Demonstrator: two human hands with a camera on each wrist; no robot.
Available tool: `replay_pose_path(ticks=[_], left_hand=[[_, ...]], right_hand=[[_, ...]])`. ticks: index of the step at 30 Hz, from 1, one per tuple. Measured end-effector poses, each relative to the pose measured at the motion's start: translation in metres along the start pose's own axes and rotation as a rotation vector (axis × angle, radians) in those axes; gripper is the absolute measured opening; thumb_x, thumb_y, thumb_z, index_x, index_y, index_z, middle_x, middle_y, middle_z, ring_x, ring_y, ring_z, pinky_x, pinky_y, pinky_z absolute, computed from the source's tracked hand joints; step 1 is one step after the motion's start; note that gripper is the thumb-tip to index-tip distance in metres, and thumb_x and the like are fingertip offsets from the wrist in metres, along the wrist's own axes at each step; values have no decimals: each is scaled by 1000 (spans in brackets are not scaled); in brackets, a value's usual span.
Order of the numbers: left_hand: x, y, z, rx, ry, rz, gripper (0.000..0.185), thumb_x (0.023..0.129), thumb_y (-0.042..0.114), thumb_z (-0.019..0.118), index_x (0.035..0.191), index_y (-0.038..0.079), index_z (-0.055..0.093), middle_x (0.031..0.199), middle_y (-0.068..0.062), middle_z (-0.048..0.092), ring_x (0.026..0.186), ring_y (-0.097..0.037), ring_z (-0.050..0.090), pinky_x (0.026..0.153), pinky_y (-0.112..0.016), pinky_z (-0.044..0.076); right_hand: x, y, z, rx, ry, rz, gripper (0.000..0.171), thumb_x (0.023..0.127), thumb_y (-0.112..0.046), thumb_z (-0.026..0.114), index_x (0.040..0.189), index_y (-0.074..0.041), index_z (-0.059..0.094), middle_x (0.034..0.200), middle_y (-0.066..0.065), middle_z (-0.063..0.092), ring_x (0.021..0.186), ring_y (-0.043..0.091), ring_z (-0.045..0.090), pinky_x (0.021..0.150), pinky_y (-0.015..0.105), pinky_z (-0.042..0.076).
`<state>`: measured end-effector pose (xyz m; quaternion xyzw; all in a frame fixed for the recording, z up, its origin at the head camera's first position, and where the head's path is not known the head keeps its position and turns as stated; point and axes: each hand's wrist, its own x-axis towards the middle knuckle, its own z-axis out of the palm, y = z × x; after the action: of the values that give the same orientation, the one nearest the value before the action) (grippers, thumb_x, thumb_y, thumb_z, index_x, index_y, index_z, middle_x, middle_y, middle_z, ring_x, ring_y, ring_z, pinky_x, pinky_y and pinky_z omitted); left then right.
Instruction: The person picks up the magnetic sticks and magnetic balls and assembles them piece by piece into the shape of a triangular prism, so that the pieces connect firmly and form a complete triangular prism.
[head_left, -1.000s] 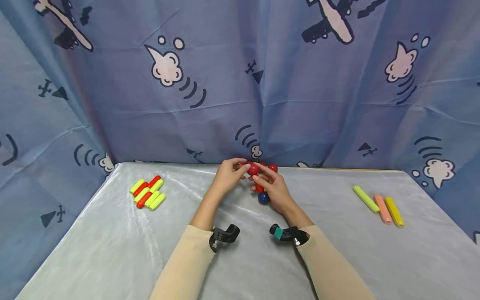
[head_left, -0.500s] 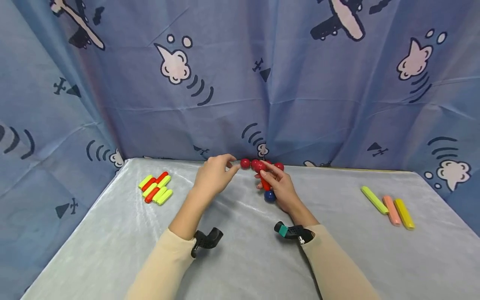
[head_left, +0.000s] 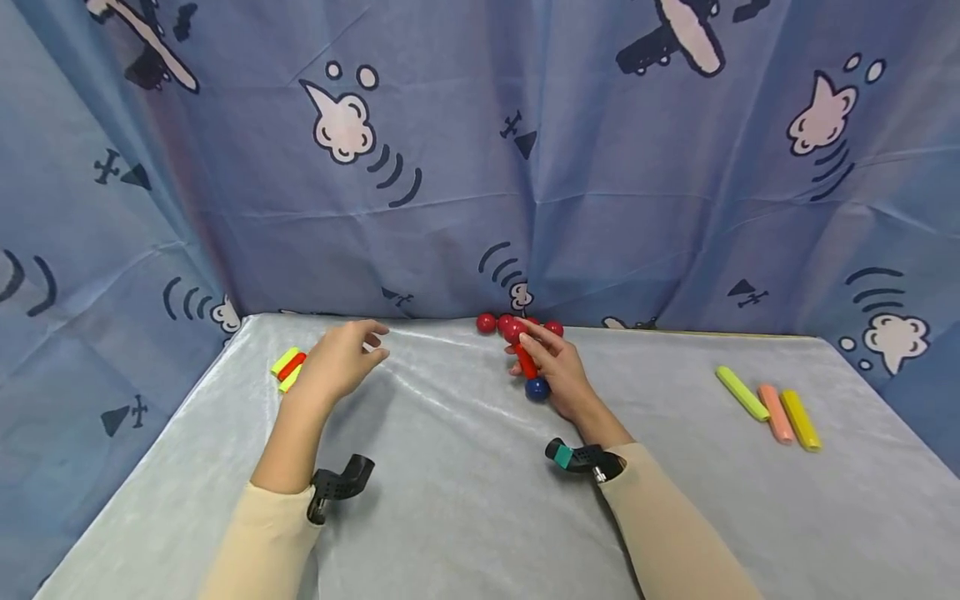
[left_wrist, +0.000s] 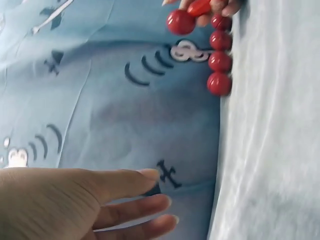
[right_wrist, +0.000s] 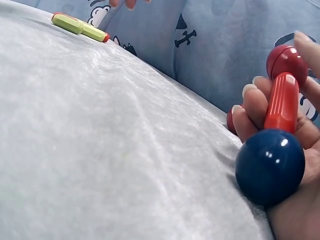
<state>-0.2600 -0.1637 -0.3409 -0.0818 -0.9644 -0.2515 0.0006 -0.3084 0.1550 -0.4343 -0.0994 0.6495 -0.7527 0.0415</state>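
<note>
My right hand (head_left: pixel 561 373) grips a red ribbed rod (right_wrist: pixel 283 102) near the back of the table. One end of the rod joins a red ball (right_wrist: pixel 286 64); a larger-looking blue ball (right_wrist: pixel 270 167) caps the end nearer the wrist. Right behind these fingers, several red balls (left_wrist: pixel 220 62) line up along the curtain's foot. My left hand (head_left: pixel 337 362) holds nothing, thumb and fingers extended and apart. In the head view it overlaps the group of rods at the left, hiding most of them; a red rod (head_left: pixel 291 367) and yellow-green ones show past it.
On the right side of the table lie a yellow-green rod (head_left: pixel 742 393), a pink rod (head_left: pixel 776 413) and a yellow rod (head_left: pixel 800 421). A patterned blue curtain (head_left: pixel 450 167) hangs along the back and left edges of the pale cloth-covered table (head_left: pixel 465 500).
My left hand has let go of the red ball piece and moved left to the rod group. The right hand keeps its grip on the rod with the balls, nearly in place.
</note>
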Motion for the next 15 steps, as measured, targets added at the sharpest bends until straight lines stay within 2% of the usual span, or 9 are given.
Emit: replay_pose_path(ticks=[4, 8, 12, 15], left_hand=[[-1, -20, -8, -26, -68, 37, 42, 95, 9, 65, 137, 2, 60, 130, -23, 67, 121, -40, 63, 100, -53, 51], [-3, -38, -12, 5, -102, 60, 45, 88, 2, 65, 133, -3, 62, 129, -26, 66, 119, -43, 63, 98, -53, 52], [-6, -49, -14, 40, -100, 23, 47, 79, -1, 63, 126, -3, 66, 120, -28, 68, 112, -42, 64, 94, -52, 51], [-6, -54, -14, 73, -112, -10, 48, 74, -4, 61, 121, -3, 68, 111, -25, 70, 104, -39, 65, 89, -49, 52]], right_hand=[[-2, -1, 1, 36, -15, -10, 50, 105, -24, 53, 151, -5, 45, 93, -5, 75, 65, 13, 69, 74, 25, 61], [-4, -4, 2, 42, -22, -11, 51, 105, -24, 52, 151, -4, 45, 93, -6, 75, 65, 14, 69, 72, 25, 61], [-4, -4, 2, 23, -33, -21, 51, 104, -19, 53, 151, -4, 44, 94, -7, 75, 67, 13, 70, 72, 25, 61], [-4, -3, 2, 7, -50, -37, 53, 101, -13, 55, 151, -2, 43, 95, -9, 75, 75, 12, 71, 72, 26, 62]])
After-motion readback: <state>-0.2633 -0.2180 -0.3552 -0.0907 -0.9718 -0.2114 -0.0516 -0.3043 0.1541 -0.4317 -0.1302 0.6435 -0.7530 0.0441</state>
